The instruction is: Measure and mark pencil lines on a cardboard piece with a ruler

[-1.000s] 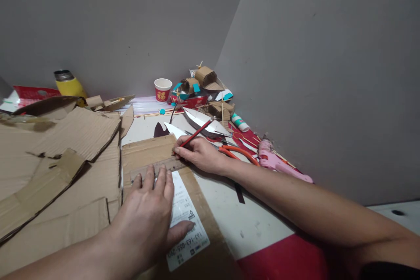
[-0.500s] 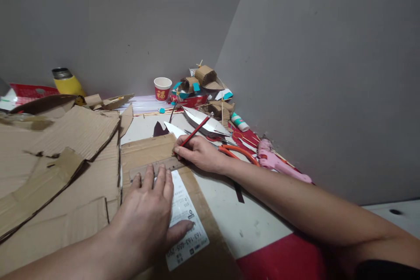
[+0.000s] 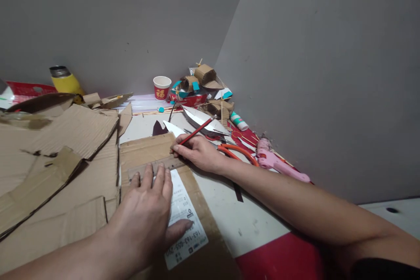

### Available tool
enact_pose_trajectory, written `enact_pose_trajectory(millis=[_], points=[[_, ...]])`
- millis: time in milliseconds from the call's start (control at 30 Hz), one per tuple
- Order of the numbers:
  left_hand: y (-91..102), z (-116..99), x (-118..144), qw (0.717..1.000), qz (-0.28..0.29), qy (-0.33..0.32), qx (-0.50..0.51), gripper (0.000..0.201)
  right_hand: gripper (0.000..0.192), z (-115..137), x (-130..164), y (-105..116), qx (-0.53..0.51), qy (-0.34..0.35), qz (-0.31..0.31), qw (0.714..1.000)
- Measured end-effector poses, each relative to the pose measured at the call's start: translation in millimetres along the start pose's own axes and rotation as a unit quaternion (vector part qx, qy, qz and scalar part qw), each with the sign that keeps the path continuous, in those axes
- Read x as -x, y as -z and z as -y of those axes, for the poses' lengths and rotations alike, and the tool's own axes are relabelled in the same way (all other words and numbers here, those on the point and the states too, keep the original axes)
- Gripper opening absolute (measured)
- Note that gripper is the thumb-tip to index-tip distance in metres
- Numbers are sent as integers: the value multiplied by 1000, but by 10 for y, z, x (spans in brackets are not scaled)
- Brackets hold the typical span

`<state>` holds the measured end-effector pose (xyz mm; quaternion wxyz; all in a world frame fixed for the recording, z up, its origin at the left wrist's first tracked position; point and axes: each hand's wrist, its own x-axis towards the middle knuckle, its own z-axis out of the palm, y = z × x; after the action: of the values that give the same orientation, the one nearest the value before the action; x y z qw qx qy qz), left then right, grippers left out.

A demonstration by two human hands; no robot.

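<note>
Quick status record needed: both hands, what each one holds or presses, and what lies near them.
left hand: flat, fingers pressing ruler onto cardboard sheet
right hand: gripping red pencil, tip at the ruler's edge
label: white, on the cardboard under the left thumb
nearby: orange scissors, pink glue gun

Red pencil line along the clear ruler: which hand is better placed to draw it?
Right. The right hand grips the red pencil at the clear ruler's edge; the left hand lies flat, pinning it to the brown cardboard sheet.
</note>
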<state>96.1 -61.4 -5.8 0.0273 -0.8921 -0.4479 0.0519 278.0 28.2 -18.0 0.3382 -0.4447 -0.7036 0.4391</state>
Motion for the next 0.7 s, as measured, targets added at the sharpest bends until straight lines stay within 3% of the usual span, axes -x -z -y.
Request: enact_pose_trajectory(millis=[700], points=[[-47,25,-2,1000,-26,-8,0,86,16,-24,-4,-2,17,-9,-3,1000]])
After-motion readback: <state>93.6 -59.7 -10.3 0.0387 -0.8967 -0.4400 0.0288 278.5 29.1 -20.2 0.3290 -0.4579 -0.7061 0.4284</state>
